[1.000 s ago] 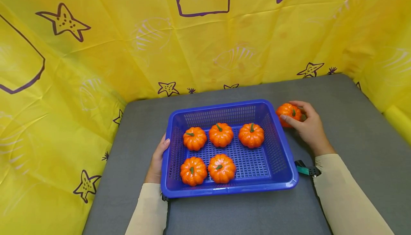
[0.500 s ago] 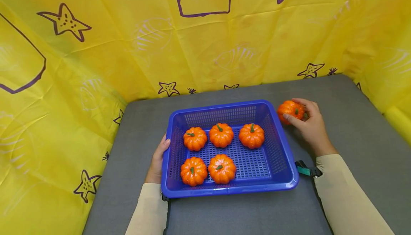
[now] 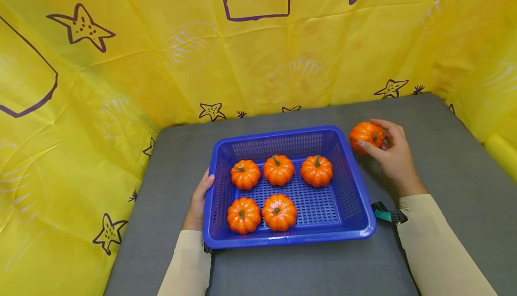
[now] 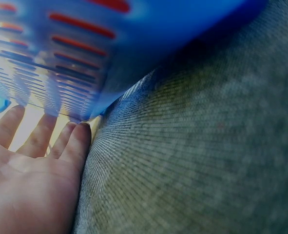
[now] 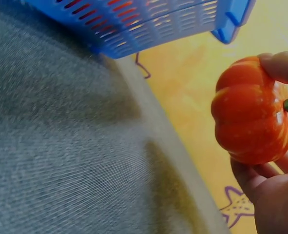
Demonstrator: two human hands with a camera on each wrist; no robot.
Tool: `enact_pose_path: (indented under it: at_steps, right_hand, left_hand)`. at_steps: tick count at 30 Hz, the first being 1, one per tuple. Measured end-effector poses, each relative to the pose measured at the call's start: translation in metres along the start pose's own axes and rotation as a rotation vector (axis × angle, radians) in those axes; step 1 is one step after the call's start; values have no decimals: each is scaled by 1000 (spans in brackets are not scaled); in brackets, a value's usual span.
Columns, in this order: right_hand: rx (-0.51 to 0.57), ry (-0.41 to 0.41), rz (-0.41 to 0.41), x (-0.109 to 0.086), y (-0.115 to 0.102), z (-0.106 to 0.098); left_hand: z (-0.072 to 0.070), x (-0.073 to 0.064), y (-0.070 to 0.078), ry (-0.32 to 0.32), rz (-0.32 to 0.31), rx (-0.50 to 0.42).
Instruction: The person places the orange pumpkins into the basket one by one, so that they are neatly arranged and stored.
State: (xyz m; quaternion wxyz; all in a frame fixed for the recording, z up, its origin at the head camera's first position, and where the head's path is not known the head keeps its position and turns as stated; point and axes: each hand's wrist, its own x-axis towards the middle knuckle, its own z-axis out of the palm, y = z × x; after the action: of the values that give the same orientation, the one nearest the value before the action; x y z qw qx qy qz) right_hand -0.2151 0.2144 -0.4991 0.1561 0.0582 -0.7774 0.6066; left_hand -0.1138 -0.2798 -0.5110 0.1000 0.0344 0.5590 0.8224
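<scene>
A blue plastic basket with slotted walls stands on the table; several small orange pumpkins with green stems, such as the front one, lie inside it. My left hand holds the basket's left side, thumb at the rim; in the left wrist view its fingers lie against the outer wall. Just right of the basket's far right corner, my right hand grips another orange pumpkin between thumb and fingers. In the right wrist view this pumpkin is off the table, its stem toward the palm.
A grey cloth-covered table lies under everything. Yellow drapes with starfish and fish drawings rise behind it and along both sides. The basket's right rim is close to the held pumpkin.
My right hand has moved the pumpkin slightly right and away from me, off the basket's edge. The stem has turned toward the right. My left hand and the basket stay put.
</scene>
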Motion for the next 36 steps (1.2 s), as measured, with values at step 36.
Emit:
enact_pose_path:
  at_steps: [36]
  right_hand:
    - [-70, -108, -171, -1, -37, -8]
  left_hand:
    - [1, -1, 2, 13, -9, 16]
